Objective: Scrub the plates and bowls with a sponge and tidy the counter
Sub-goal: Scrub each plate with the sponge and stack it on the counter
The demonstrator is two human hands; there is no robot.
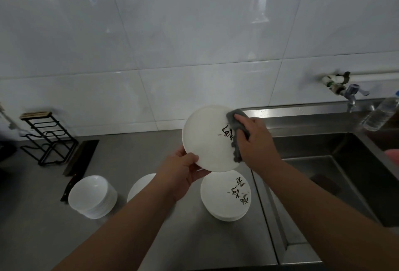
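My left hand [180, 170] grips the lower rim of a white plate [206, 141] with black markings, held tilted above the steel counter. My right hand [257, 141] presses a grey sponge [237, 132] against the plate's right side, partly covering the markings. Below it a stack of marked white plates [225, 197] rests on the counter. A second white plate [140, 186] lies partly hidden behind my left forearm. A stack of white bowls [92, 196] stands further left.
A steel sink [336, 169] opens to the right, with a tap [350, 93] on the wall and a clear water bottle [380, 113] on its ledge. A black wire rack [48, 139] and a cleaver [78, 162] are at the back left of the counter [133, 154].
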